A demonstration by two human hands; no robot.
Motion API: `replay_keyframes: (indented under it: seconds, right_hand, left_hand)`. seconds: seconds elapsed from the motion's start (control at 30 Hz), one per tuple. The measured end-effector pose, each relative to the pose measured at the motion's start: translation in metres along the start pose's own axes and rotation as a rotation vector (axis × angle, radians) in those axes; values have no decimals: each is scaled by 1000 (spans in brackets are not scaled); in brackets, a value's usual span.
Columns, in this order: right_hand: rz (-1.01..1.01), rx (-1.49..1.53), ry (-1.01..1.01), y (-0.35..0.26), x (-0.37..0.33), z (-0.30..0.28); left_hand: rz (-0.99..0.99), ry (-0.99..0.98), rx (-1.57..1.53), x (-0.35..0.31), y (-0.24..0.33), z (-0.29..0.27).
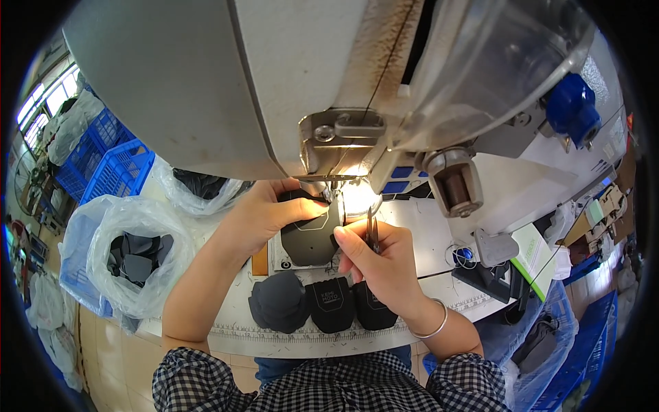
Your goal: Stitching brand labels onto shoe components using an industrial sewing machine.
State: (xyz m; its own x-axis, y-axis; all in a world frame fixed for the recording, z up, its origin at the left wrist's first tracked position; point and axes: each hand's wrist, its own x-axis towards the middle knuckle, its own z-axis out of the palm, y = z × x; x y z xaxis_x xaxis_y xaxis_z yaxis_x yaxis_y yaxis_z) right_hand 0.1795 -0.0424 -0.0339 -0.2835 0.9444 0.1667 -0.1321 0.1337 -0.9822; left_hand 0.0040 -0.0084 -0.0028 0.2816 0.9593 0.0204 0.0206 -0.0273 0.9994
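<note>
Under the lit needle area of a sewing machine [336,147] lies a dark grey, rounded fabric piece [310,242] with a pale outline on it. My left hand [264,213] grips its upper left part, thumb on top and the other fingers partly hidden. My right hand [381,264] pinches the piece's right edge between thumb and fingers. A slim dark two-pronged tool [373,230], tweezers or thread snips, is also held in that hand, points up. Below the hands lie a stack of dark grey pieces [278,302] and dark printed pieces [333,304], one partly behind my right wrist.
On the left, a plastic-lined bag [141,257] holds dark pieces, with blue crates [117,168] beyond. A thread bobbin [454,182] hangs from the machine. At right are a green-and-white box [534,257] and a lined blue crate [583,350]. A ruler strip [412,323] edges the table.
</note>
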Motion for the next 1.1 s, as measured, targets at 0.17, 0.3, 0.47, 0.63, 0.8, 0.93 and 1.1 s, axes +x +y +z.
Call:
replay_keyframes:
  seconds: [0.17,0.3,0.47,0.63,0.8,0.93,1.1]
  right_hand:
    - [6,15,-17,2,0,0]
    - [4,27,-15,1,0,0]
    - [-6,3,-2,2,-1,-1]
    - [4,22,-16,3,-3,-2]
    - [31,29,-71,4,-8,-4]
    - [34,7,-92,10,-17,-10]
    - [62,9,-54,16,-27,-22]
  left_hand:
    - [-10,21,-70,0,-2,1]
    - [-5,20,-86,3,-4,0]
    - [15,13,-59,6,-1,-3]
    - [62,25,-64,6,-1,-2]
    - [47,2,-62,7,-2,-5]
    - [17,1,-55,8,-2,-3]
    - [76,14,-70,10,-5,-6]
